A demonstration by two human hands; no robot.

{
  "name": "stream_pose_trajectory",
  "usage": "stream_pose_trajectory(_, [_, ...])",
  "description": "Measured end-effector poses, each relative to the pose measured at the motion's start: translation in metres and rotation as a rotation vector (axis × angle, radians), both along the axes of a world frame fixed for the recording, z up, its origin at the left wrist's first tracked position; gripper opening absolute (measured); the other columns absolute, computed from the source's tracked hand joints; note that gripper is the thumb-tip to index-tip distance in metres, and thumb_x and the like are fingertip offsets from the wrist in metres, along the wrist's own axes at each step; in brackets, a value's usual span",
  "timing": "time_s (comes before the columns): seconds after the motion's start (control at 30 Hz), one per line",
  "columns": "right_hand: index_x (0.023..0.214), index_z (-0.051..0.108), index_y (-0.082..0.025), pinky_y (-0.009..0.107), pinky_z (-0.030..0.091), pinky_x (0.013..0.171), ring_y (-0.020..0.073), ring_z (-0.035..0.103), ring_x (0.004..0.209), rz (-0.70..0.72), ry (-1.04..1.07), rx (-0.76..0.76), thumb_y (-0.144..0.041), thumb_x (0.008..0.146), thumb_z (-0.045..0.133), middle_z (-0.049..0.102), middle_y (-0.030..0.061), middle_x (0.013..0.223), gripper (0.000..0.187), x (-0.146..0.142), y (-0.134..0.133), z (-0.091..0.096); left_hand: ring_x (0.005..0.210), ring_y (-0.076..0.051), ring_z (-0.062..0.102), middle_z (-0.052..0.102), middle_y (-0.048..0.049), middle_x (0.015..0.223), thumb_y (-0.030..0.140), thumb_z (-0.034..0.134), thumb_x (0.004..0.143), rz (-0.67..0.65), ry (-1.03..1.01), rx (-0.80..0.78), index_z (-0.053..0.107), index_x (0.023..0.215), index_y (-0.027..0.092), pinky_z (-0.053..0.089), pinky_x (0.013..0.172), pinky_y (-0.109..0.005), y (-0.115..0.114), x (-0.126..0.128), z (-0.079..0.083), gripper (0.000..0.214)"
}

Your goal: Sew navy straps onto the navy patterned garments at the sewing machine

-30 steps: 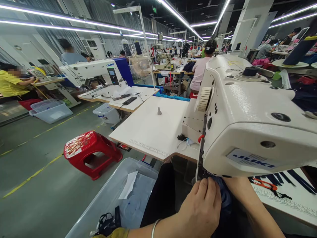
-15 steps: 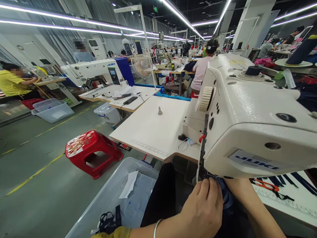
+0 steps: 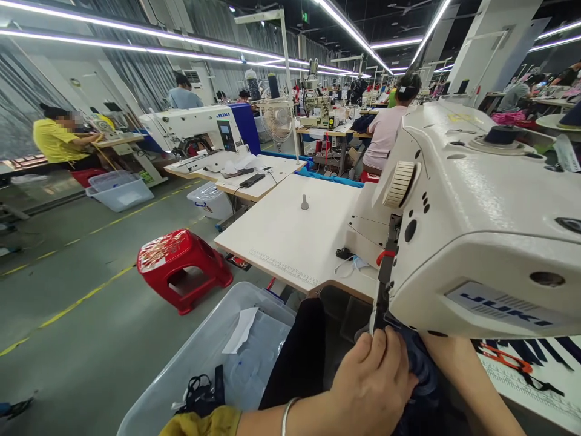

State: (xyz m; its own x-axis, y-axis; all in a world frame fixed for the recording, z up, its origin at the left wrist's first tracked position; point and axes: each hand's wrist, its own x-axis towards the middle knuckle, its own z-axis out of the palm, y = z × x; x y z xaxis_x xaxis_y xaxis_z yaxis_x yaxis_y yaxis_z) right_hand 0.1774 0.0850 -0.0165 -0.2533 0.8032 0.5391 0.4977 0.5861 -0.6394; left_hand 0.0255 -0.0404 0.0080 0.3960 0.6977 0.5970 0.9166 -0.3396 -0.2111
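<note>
Left hand [image 3: 372, 383] pinching fabric [image 3: 421, 366], table [image 3: 290, 236], factory floor [image 3: 91, 315]

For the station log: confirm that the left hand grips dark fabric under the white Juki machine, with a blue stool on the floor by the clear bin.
Wrong in one respect: the stool is red, not blue, as the head view shows. The left hand does grip dark fabric under the white Juki machine, with the stool on the floor by the clear bin.

Grey floor [image 3: 82, 339], red stool [image 3: 181, 266], ceiling strip lights [image 3: 345, 27].
</note>
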Motion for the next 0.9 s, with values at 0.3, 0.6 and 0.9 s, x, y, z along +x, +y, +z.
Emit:
stream_pose_trajectory(0.3, [0.101,0.071,-0.024,0.054,0.050,0.091,0.0365,0.061,0.111,-0.025,-0.051,-0.001,-0.038,0.082,0.054,0.074,0.0123,0.098,0.029,0.004,-0.001,-0.009,0.110,-0.023,0.054,0.057,-0.0165,0.128,0.032,0.039,0.102,-0.082,0.128,-0.074,0.056,0.129,0.004,0.039,0.094,-0.033,0.001,-0.003,-0.002,0.042])
stream_pose_trajectory(0.6, [0.100,0.072,-0.021,0.042,0.052,0.092,0.0305,0.063,0.112,-0.106,-0.064,-0.080,-0.034,0.078,0.050,0.076,0.0093,0.097,0.034,0.007,-0.008,-0.015,0.108,-0.022,0.056,0.061,-0.0120,0.123,0.030,0.039,0.102,-0.135,0.124,-0.098,0.058,0.127,0.006,0.042,0.093,-0.030,0.000,-0.005,0.011,0.039])
stream_pose_trajectory(0.9, [0.095,0.073,-0.022,0.043,0.051,0.094,0.0300,0.064,0.108,-0.089,-0.033,0.009,-0.036,0.079,0.049,0.076,0.0088,0.096,0.031,0.003,0.001,-0.012,0.104,-0.020,0.056,0.063,-0.0098,0.115,0.033,0.039,0.103,-0.113,-0.009,-0.045,0.060,0.122,0.005,0.042,0.093,-0.028,0.010,0.003,0.000,0.040])
